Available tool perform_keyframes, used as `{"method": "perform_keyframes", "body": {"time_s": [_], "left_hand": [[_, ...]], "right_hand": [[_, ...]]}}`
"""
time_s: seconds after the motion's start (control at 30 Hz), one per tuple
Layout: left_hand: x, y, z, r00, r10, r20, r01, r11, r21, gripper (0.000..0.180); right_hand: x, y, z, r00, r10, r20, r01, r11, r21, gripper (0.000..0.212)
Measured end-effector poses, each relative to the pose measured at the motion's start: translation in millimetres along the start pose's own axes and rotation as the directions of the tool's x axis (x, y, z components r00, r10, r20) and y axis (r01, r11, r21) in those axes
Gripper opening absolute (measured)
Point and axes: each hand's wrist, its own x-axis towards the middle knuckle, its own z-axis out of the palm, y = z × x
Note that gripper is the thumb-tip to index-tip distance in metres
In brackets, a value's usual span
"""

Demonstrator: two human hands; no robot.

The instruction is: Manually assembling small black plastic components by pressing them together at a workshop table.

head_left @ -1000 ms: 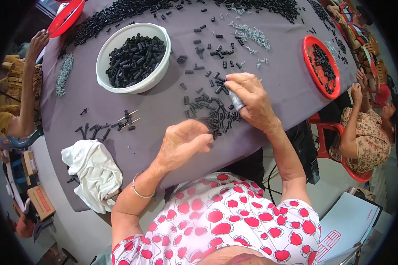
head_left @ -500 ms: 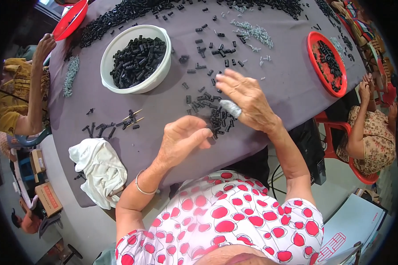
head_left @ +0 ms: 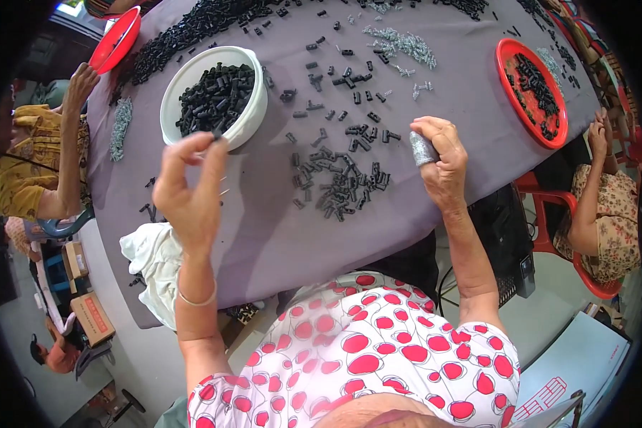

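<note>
My left hand [head_left: 190, 189] is raised at the near rim of the white bowl [head_left: 257, 107]. Its thumb and forefinger pinch a small black plastic part [head_left: 218, 135], slightly blurred. Black plastic parts [head_left: 217, 93] fill that bowl. My right hand [head_left: 442, 160] hovers over the right side of the table with its fingers curled in to the thumb; whatever they may hold is hidden. Grey tape [head_left: 422, 148] wraps one of its digits. Between my hands lies a loose heap of black plastic parts [head_left: 339, 182], touched by neither hand.
Small metal springs [head_left: 403, 46] lie in a pile farther back. A red tray [head_left: 501, 78] with black parts stands at the right, a white cloth [head_left: 153, 264] at the left edge. A long black heap [head_left: 185, 32] lines the back. Co-workers sit at both sides.
My left hand has moved left and up from the heap to the bowl, now with a black part in its fingertips. My right hand has moved right, off the heap, its fingers curling in.
</note>
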Motion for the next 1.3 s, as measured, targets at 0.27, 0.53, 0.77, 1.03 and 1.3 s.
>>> {"method": "perform_keyframes", "body": {"time_s": [0.27,0.53,0.77,1.03,1.3], "left_hand": [[41.7,-12.9,1.6,0.942,0.315,0.116,-0.32,0.735,0.598,0.027],[-31.4,14.7,31.0,0.888,0.192,0.417,-0.263,0.957,0.12,0.018],[-69.7,24.9,36.8,0.697,-0.085,0.712,0.329,0.92,-0.212,0.015],[-65.3,29.2,55.2,0.445,-0.288,0.848,0.869,0.368,-0.331,0.026],[-64.9,24.1,50.9,0.375,-0.289,0.881,0.866,0.449,-0.221,0.023]], "right_hand": [[1.2,-11.5,6.1,0.987,-0.091,0.132,0.114,0.976,-0.184,0.037],[10.7,-8.6,11.9,0.961,-0.113,0.251,0.178,0.951,-0.254,0.031],[-4.1,-29.9,-4.3,0.968,-0.161,0.191,0.187,0.975,-0.123,0.031],[-13.8,-68.5,-4.4,0.955,-0.257,0.147,0.252,0.966,0.057,0.038],[-27.1,-85.8,7.8,0.87,-0.43,0.241,0.454,0.89,-0.052,0.041]]}}
